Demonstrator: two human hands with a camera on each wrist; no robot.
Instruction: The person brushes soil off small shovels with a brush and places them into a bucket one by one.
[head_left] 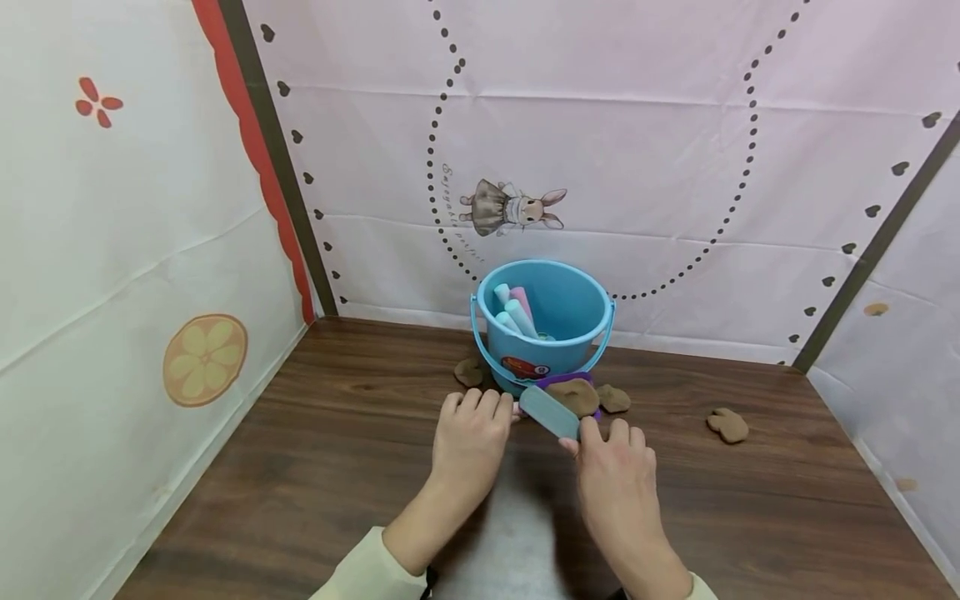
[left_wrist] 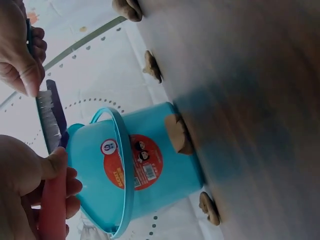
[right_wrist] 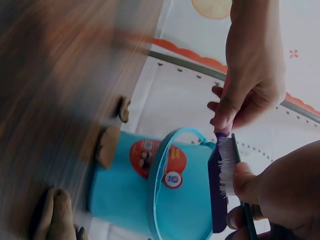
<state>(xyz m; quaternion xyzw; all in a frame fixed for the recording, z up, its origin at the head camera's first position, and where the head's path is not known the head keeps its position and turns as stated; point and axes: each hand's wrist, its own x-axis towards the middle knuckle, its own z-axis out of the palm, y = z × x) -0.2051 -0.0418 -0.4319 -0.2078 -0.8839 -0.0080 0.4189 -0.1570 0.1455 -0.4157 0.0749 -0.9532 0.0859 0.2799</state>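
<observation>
My left hand (head_left: 471, 433) grips the pink handle (left_wrist: 54, 205) of a tool with a narrow purple head (right_wrist: 217, 192); I cannot tell its kind. In my right hand (head_left: 618, 471) is a brush (head_left: 551, 411) with a grey-green back, pinched between thumb and fingers near one end. Its white bristles (right_wrist: 227, 162) face the purple head, right up against it in the right wrist view. Both tools are up in front of the blue bucket (left_wrist: 150, 170). A flat brown lump (left_wrist: 177, 133) sits at the bucket's base, and purple edges border it in the head view.
Several pale blue and pink cylinders (head_left: 517, 310) stick up inside the bucket, whose handle (left_wrist: 129, 175) hangs down in front. More brown lumps lie left (head_left: 468, 372), right (head_left: 615, 398) and far right (head_left: 727, 425) on the dark wooden table (head_left: 360, 417). Patterned cloth walls (head_left: 637, 167) surround it.
</observation>
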